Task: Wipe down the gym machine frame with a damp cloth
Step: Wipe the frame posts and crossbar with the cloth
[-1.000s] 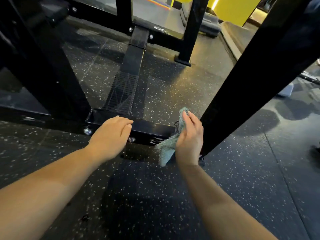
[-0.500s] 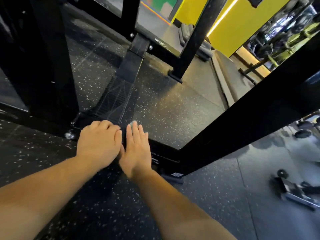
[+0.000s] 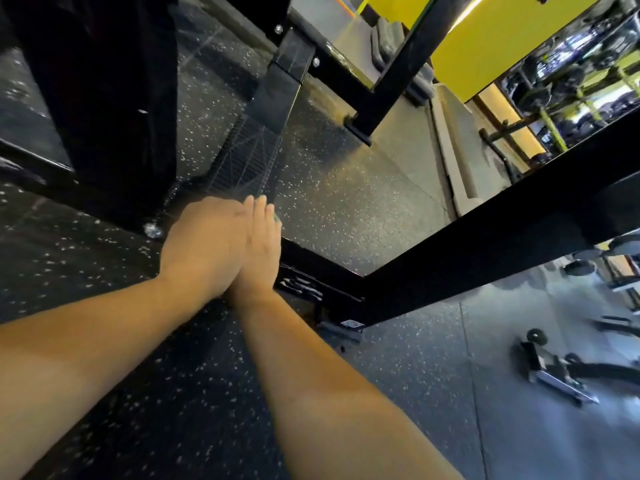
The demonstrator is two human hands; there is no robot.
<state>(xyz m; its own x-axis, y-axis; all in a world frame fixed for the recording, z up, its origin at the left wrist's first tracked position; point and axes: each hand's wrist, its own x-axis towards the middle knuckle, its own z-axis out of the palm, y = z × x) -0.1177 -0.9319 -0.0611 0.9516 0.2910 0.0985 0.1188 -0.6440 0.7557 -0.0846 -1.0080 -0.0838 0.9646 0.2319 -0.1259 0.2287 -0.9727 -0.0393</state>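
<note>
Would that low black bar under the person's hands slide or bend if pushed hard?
Probably neither. The base bar looks like thick metal tube joined by a bolt to a bigger upright, so likely stiff and heavy. The speckled floor should grip it. Its glossy paint may feel slick.

The right hand slid left along the base bar — now tucked against the left hand.

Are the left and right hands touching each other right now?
Touching. The head view shows the left hand lying against the right hand's side, partly overlapping it, with no gap between them.
</note>
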